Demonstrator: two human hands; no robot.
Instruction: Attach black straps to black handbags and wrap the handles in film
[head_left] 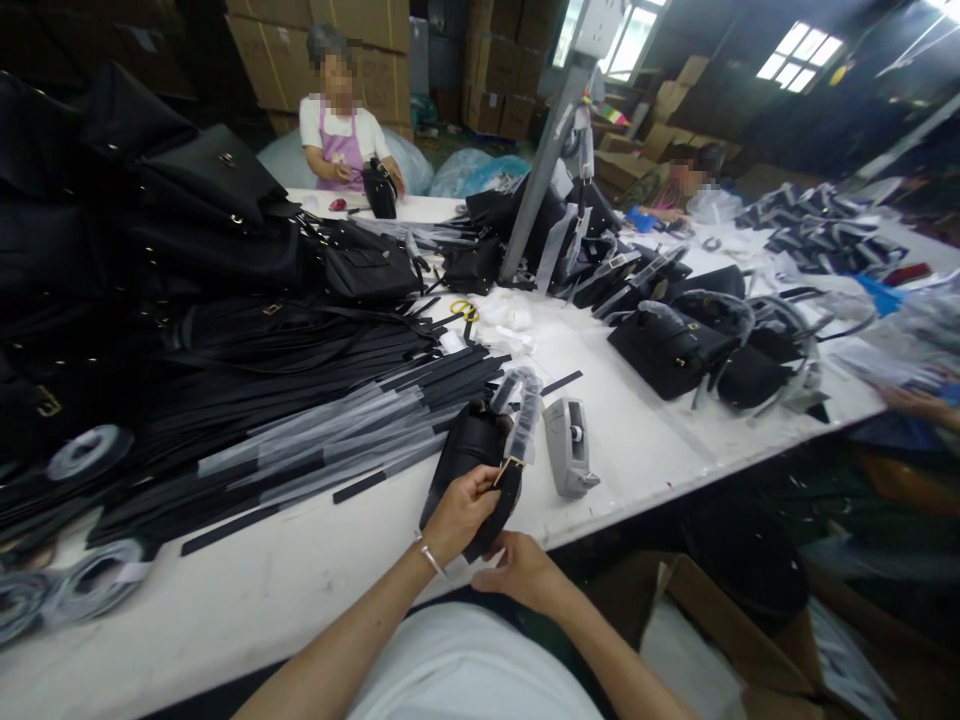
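Observation:
A black handbag (471, 442) stands on the white table close in front of me, its strap covered partly in clear plastic wrap (525, 410). My left hand (461, 515) pinches the strap (504, 500) just by its gold buckle (510, 468). Lower down, my right hand (521, 572) is curled with thumb and fingers at the strap's lower end; what lies between its fingertips is mostly hidden. Right of the bag sits a grey tape dispenser (568, 450). Long black straps (360, 400), some wrapped in plastic, lie to the left.
Black bags (202, 190) are heaped at the left, with plastic rolls (97, 580) below. Yellow-handled scissors (465, 311) lie beyond the straps. More wrapped bags (660, 350) stand right. A metal post (544, 180) rises from the table. An open carton (720, 630) is below its edge. A co-worker (341, 140) sits opposite.

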